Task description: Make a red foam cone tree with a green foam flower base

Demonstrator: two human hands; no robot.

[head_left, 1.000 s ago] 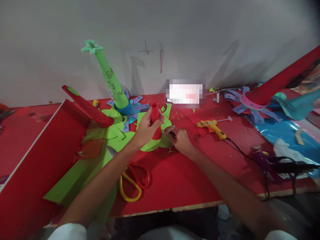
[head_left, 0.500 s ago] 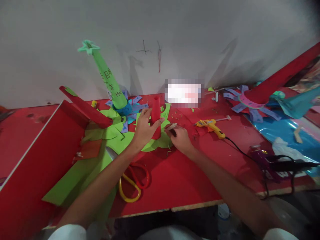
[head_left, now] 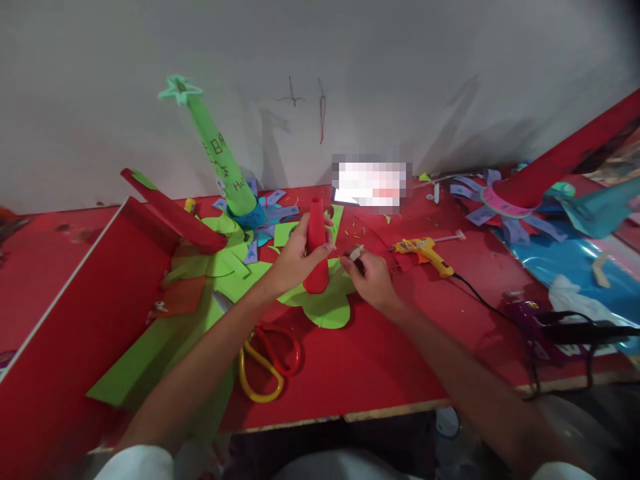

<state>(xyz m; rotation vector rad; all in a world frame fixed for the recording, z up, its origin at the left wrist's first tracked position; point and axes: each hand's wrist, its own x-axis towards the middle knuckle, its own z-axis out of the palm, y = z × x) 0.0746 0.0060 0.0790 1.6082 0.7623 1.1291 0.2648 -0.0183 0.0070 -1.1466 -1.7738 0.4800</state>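
Observation:
A red paper tube (head_left: 317, 277) stands upright on a green rounded paper shape (head_left: 327, 310) at the centre. My left hand (head_left: 297, 258) is wrapped round the tube, with the thumb across its front. To the right, my right hand (head_left: 371, 277) is closed in a pinch on a small whitish piece (head_left: 357, 253), close to the edge of the green paper. Scissors (head_left: 263, 363) with red and yellow handles lie just below my left forearm.
A yellow glue gun (head_left: 425, 253) with a cord lies right of my right hand. A green tube with a star (head_left: 220, 157) stands behind left. A red box (head_left: 100, 300) borders the left; a bright screen (head_left: 370, 183) stands by the wall. A blue sheet (head_left: 565, 267) lies right.
The red tube and green shape have come nearer to me, and my left fingers now wrap round the tube. My right hand has moved slightly right with the whitish piece.

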